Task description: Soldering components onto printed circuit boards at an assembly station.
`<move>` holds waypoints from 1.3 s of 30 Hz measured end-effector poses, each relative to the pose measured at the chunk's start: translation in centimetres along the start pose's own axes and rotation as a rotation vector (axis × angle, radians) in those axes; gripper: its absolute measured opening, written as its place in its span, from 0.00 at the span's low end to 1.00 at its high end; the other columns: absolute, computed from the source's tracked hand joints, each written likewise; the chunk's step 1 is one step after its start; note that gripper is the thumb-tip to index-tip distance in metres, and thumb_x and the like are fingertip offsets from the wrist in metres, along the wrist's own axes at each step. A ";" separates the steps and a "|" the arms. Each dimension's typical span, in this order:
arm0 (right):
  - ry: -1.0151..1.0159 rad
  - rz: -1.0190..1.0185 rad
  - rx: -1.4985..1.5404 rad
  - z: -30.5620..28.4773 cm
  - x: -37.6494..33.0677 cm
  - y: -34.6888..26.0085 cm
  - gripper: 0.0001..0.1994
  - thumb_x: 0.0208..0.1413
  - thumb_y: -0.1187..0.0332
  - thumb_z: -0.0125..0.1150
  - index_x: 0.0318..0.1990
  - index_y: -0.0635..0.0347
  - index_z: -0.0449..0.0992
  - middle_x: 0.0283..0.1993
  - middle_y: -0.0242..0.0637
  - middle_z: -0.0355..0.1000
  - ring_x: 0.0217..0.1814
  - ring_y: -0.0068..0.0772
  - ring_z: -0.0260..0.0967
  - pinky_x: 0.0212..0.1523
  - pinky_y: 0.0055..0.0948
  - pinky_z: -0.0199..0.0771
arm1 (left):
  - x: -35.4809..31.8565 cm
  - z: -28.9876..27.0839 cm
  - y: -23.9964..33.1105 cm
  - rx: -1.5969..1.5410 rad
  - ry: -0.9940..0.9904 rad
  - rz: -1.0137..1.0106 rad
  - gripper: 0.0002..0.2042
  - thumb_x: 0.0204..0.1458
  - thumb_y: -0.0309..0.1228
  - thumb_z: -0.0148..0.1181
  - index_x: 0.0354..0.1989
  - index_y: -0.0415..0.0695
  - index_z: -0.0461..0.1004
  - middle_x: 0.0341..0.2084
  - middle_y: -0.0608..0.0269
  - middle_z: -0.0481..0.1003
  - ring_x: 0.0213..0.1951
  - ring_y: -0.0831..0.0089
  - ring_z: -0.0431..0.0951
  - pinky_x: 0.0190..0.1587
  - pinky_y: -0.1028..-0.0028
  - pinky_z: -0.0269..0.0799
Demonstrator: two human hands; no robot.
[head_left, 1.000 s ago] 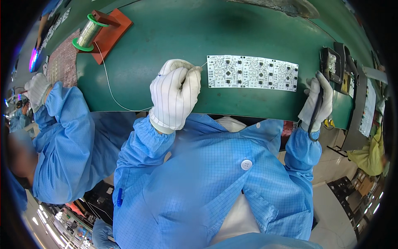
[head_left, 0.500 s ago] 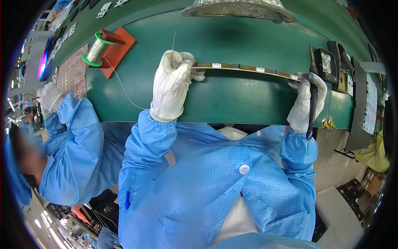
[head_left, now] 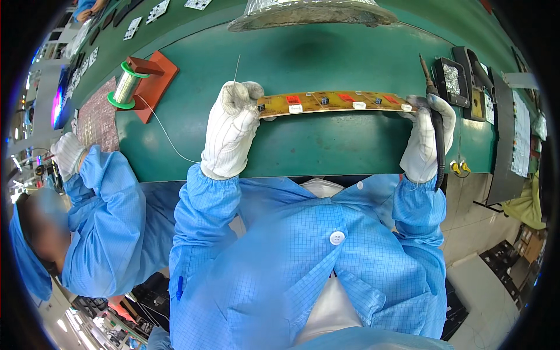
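Note:
A long yellow-brown circuit board (head_left: 335, 101), with white connectors, small dark parts and red patches, is held up between my gloved hands above the green bench. My left hand (head_left: 230, 125) is closed round its left end, and thin solder wire (head_left: 237, 68) sticks up from the same fist. At the other end, my right hand (head_left: 429, 134) grips the board while also holding a soldering iron (head_left: 437, 128). The iron's dark handle lies along that hand, with its tip pointing up and away from me.
A green-rimmed solder spool (head_left: 124, 87) sits on a red stand (head_left: 160, 84) at left, its wire trailing towards me. A metal hood (head_left: 312, 14) hangs at the far side. At right are a black tray (head_left: 452, 81) and an iron holder (head_left: 477, 105). A co-worker's gloved hand (head_left: 69, 154) is at far left.
The board has tilted from nearly edge-on so its component face now shows. Both my hands still hold it. The whole view has shifted slightly.

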State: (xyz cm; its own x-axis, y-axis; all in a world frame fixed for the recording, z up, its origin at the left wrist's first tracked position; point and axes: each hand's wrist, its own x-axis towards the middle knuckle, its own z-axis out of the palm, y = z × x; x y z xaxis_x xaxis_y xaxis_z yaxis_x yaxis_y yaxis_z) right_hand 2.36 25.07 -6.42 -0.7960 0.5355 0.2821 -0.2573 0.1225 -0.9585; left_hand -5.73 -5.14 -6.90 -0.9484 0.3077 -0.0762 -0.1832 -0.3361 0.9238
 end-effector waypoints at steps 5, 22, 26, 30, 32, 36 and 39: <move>-0.023 0.007 -0.039 -0.3 0.1 0.3 0.14 0.60 0.72 0.55 0.53 0.62 0.68 0.46 0.45 0.74 0.50 0.35 0.74 0.54 0.35 0.72 | 0.0 0.5 0.1 -0.040 0.020 -0.004 0.23 0.45 0.43 0.71 0.37 0.48 0.62 0.40 0.63 0.65 0.37 0.77 0.64 0.35 0.79 0.63; -0.053 0.072 0.059 0.1 0.5 -0.4 0.11 0.62 0.74 0.53 0.51 0.63 0.68 0.45 0.48 0.75 0.49 0.37 0.76 0.44 0.34 0.80 | -2.9 5.2 4.3 0.027 -0.024 0.136 0.23 0.33 0.21 0.69 0.30 0.47 0.57 0.36 0.59 0.65 0.39 0.73 0.65 0.48 0.72 0.65; -0.061 0.057 0.070 0.2 0.6 -0.2 0.11 0.62 0.74 0.53 0.51 0.63 0.68 0.45 0.48 0.75 0.49 0.38 0.76 0.44 0.33 0.80 | -3.3 6.4 4.8 0.176 -0.033 0.191 0.26 0.40 0.42 0.75 0.31 0.51 0.58 0.34 0.63 0.61 0.39 0.71 0.62 0.50 0.69 0.61; -0.028 0.031 0.089 -0.1 0.6 -0.1 0.11 0.62 0.75 0.53 0.52 0.62 0.68 0.43 0.47 0.75 0.48 0.36 0.76 0.44 0.32 0.80 | -3.3 6.4 4.7 0.257 -0.073 0.295 0.20 0.49 0.42 0.69 0.33 0.48 0.60 0.37 0.60 0.63 0.40 0.71 0.63 0.49 0.69 0.62; -0.010 -0.029 0.074 -0.4 0.5 0.6 0.12 0.62 0.73 0.53 0.52 0.62 0.67 0.43 0.46 0.75 0.46 0.33 0.75 0.44 0.31 0.77 | -3.4 7.2 4.5 0.274 0.100 0.214 0.16 0.54 0.41 0.63 0.35 0.46 0.62 0.37 0.60 0.64 0.40 0.72 0.64 0.47 0.72 0.63; -0.016 -0.032 -0.010 -0.5 -0.9 -0.4 0.12 0.60 0.74 0.55 0.50 0.62 0.70 0.39 0.42 0.75 0.38 0.27 0.73 0.40 0.26 0.75 | -2.9 5.1 4.1 0.237 0.254 -0.035 0.07 0.57 0.30 0.56 0.35 0.42 0.65 0.40 0.56 0.70 0.38 0.77 0.68 0.38 0.75 0.69; -0.155 -0.169 -0.309 -0.5 -0.9 0.4 0.09 0.57 0.76 0.61 0.45 0.63 0.74 0.37 0.36 0.74 0.33 0.22 0.71 0.35 0.23 0.74 | -3.2 2.9 2.3 0.288 0.273 -0.205 0.09 0.62 0.32 0.51 0.39 0.39 0.68 0.36 0.59 0.69 0.34 0.77 0.69 0.28 0.75 0.68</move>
State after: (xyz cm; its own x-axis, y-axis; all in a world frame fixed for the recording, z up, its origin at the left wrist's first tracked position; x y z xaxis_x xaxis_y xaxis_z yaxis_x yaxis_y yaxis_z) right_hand 3.28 25.06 -7.10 -0.8358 0.3564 0.4176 -0.2336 0.4574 -0.8580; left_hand -2.38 -4.34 -3.42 -0.9406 0.0824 -0.3294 -0.3320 -0.0188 0.9431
